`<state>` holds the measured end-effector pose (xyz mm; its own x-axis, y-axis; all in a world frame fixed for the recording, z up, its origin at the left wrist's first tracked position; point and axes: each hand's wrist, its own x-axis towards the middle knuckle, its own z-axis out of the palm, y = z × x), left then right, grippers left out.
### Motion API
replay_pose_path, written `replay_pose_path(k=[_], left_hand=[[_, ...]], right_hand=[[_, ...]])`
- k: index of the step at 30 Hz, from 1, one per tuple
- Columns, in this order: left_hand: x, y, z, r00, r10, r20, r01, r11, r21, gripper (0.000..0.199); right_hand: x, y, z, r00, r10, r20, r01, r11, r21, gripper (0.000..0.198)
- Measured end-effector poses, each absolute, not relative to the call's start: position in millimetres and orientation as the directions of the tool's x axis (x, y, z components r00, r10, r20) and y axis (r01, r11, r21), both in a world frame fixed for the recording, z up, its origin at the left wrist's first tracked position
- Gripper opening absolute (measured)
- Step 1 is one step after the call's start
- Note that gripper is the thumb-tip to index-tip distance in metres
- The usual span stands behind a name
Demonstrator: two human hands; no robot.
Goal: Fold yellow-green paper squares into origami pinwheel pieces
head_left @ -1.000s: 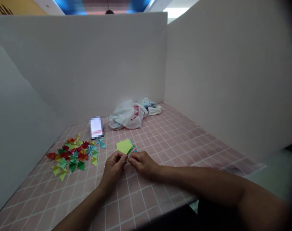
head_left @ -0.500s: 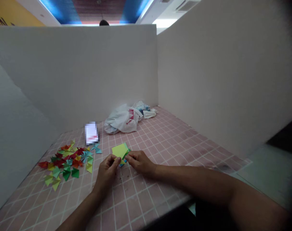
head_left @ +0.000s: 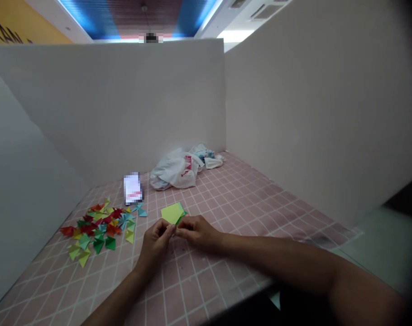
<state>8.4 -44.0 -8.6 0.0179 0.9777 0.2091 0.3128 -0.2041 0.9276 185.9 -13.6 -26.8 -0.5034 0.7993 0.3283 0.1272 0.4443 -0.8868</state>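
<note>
Both hands meet low over the table, fingertips almost touching. My left hand point(head_left: 158, 237) is closed, pinching a small piece of folded paper point(head_left: 172, 225) that its fingers mostly cover. From the other side my right hand point(head_left: 196, 232) is closed on the same paper. Just beyond the fingertips lie square paper sheets point(head_left: 172, 213), yellow-green on top with green edges showing beneath. To the left of my left hand spreads a loose pile of folded paper pieces point(head_left: 99, 226) in red, orange, yellow, green and light blue.
A phone point(head_left: 133, 188) with a lit, blurred screen stands behind the pile. White plastic bags point(head_left: 177, 170) lie against the back partition point(head_left: 124, 104). A side partition point(head_left: 294, 113) rises on the right. The table point(head_left: 240, 199) has a pink checked cover.
My hands have drawn closer together, and the folded paper between them is more covered by the fingers. The view has shifted slightly.
</note>
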Motion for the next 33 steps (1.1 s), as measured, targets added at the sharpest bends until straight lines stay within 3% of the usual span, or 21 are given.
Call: replay_pose_path(k=[13,23,33], left_hand=[[9.2,-44.8,-11.6,0.103,0.972,0.211,0.317,-0.233,0.92,0.03],[5.8,-44.5,-14.3,0.043,0.98,0.194,0.263,-0.199,0.944,0.032],[7.1,-43.9,-10.0,0.015,0.99,0.142,0.216,-0.142,0.966,0.034]], right_hand=[[186.6,-16.4,-28.4,-0.529,0.782,0.33,0.155,0.471,-0.868,0.028],[187.4,-16.4,-25.3,-0.526,0.78,0.338,0.154,0.479,-0.864,0.032],[186.5,-16.2,-27.0,-0.473,0.83,0.294,0.082,0.374,-0.924,0.015]])
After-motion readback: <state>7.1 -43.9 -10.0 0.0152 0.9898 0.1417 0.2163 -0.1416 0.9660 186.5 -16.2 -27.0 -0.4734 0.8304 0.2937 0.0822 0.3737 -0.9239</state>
